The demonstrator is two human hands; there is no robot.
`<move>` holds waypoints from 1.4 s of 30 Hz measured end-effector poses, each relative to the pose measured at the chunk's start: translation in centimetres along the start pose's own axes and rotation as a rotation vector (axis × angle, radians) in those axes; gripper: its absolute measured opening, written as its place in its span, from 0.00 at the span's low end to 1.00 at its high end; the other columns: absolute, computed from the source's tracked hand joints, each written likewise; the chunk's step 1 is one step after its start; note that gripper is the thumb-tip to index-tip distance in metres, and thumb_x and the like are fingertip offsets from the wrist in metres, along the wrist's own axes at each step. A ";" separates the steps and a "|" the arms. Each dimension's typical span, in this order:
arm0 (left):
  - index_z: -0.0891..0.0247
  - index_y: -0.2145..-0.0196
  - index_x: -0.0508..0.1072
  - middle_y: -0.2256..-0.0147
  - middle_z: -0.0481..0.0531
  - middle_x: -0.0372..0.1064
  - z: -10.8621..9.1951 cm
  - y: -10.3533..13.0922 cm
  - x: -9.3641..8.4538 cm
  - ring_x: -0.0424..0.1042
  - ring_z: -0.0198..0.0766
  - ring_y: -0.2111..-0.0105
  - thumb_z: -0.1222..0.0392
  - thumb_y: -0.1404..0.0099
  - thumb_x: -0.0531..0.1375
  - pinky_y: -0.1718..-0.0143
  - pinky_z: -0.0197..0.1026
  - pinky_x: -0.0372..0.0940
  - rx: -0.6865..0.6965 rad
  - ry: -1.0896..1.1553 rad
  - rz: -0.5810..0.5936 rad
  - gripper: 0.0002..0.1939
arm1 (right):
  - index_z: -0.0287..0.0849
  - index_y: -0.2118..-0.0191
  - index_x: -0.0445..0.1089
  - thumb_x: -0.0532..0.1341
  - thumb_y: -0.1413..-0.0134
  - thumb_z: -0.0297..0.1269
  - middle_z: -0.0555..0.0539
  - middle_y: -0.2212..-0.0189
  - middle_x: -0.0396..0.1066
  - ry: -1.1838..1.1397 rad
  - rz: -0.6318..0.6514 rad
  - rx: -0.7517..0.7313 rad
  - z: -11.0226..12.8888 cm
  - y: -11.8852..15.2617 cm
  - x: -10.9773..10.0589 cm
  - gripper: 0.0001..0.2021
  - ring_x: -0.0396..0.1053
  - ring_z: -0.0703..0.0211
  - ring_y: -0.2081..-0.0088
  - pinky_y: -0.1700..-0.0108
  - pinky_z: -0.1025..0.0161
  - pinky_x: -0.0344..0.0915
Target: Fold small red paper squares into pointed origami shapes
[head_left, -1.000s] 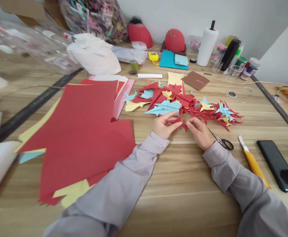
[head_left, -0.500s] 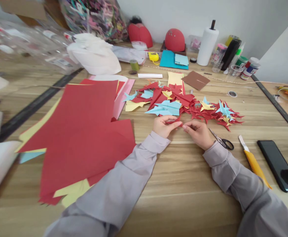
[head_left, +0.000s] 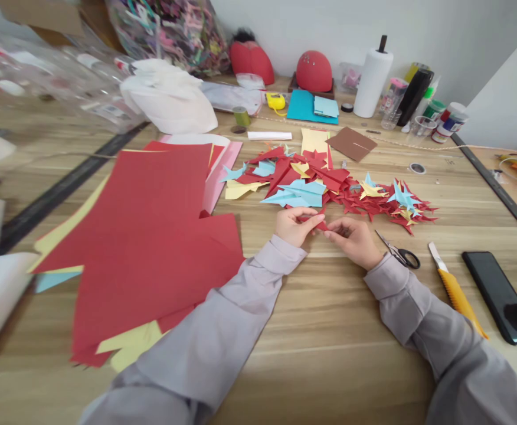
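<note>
A small folded piece of red paper (head_left: 321, 225) is pinched between my two hands above the table. My left hand (head_left: 296, 225) holds its left part between thumb and fingers. On the right side, my right hand (head_left: 353, 239) is closed on its right end with the fingertips. Just beyond my hands lies a pile of red, blue and yellow folded paper pieces (head_left: 280, 174), with a light blue paper plane (head_left: 300, 193) at its near edge. Large red paper sheets (head_left: 152, 236) lie to the left of my left hand.
Scissors (head_left: 400, 251), a yellow-handled knife (head_left: 455, 292) and a black phone (head_left: 501, 295) lie at the right. Brown paper (head_left: 351, 144), a tape measure (head_left: 275, 102), a white roll (head_left: 372, 82) and bottles stand or lie farther back.
My right fingertips have shifted slightly along the red piece, and more of it shows between my hands. My left hand has hardly moved.
</note>
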State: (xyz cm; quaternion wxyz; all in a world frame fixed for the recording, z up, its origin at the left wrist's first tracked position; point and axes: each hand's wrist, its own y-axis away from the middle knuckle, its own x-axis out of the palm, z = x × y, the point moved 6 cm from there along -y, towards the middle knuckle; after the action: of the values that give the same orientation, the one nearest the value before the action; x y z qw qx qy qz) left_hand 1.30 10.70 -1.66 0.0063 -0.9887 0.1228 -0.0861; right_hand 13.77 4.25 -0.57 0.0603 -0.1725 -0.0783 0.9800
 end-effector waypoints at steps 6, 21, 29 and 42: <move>0.68 0.78 0.73 0.83 0.50 0.71 -0.1 0.0 -0.1 0.65 0.31 0.86 0.59 0.59 0.68 0.83 0.35 0.62 0.031 -0.001 -0.029 0.11 | 0.38 0.72 0.70 0.64 0.58 0.36 0.50 0.79 0.69 -0.022 -0.005 0.035 -0.5 -0.1 0.1 0.07 0.61 0.67 0.79 0.77 0.67 0.60; 0.68 0.75 0.74 0.80 0.50 0.72 0.6 -0.3 -0.5 0.69 0.34 0.83 0.56 0.58 0.67 0.81 0.35 0.64 0.030 0.038 -0.081 0.13 | 0.38 0.66 0.68 0.65 0.59 0.37 0.51 0.77 0.66 0.011 0.033 0.028 0.0 0.0 0.2 0.13 0.62 0.66 0.77 0.74 0.66 0.60; 0.69 0.78 0.73 0.83 0.50 0.71 0.0 0.2 0.0 0.66 0.31 0.85 0.59 0.60 0.68 0.81 0.35 0.63 -0.015 0.001 -0.019 0.12 | 0.39 0.75 0.65 0.59 0.51 0.37 0.52 0.81 0.63 0.037 0.029 -0.029 0.0 -0.1 -0.1 0.08 0.57 0.67 0.79 0.76 0.67 0.55; 0.67 0.78 0.75 0.82 0.49 0.71 -0.1 0.3 0.4 0.65 0.31 0.85 0.58 0.58 0.67 0.82 0.34 0.62 0.014 -0.068 0.049 0.10 | 0.39 0.73 0.66 0.60 0.52 0.41 0.51 0.79 0.64 0.039 0.053 -0.014 0.2 0.1 0.2 0.10 0.56 0.66 0.78 0.75 0.67 0.54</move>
State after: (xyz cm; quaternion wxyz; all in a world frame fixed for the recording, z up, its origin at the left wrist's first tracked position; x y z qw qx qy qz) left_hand 1.63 10.26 -1.54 0.0195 -0.9876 0.1462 -0.0529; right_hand 13.52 4.20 -0.46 0.0348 -0.1939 -0.0792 0.9772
